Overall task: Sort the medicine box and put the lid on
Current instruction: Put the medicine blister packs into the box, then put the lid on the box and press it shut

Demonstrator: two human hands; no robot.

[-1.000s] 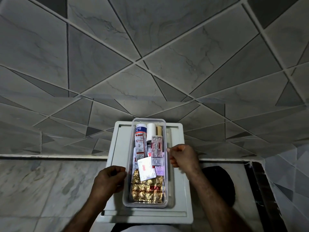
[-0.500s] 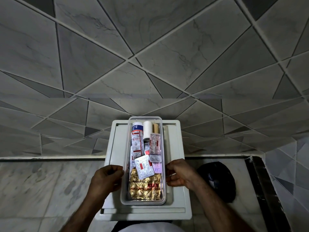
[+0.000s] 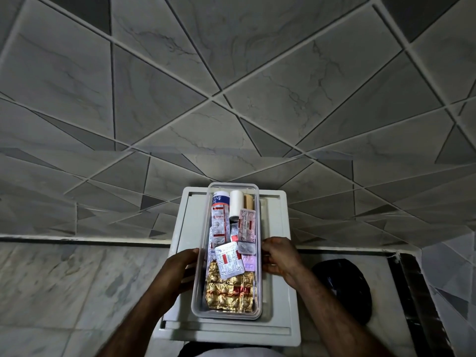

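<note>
A clear plastic medicine box (image 3: pixel 197 292) stands lengthwise on a white square stand (image 3: pixel 279 320). It holds gold blister strips (image 3: pixel 229 292) at the near end, a white blister pack (image 3: pixel 229 258) on top of them, more strips in the middle, and a white tape roll (image 3: pixel 236 204) and a blue-and-white tube (image 3: pixel 220 199) at the far end. My left hand (image 3: pixel 180 266) grips the box's left wall. My right hand (image 3: pixel 280 256) grips its right wall, opposite. I cannot tell whether a clear lid lies on the box.
A black rounded object (image 3: pixel 345 287) lies on the marble ledge to the right of the stand. Grey marble floor (image 3: pixel 64 279) spreads to the left. A tiled wall (image 3: pixel 231 99) rises right behind the stand.
My right hand came down from the box's far right rim to the middle of its right wall. My left hand shifted slightly forward along the left wall.
</note>
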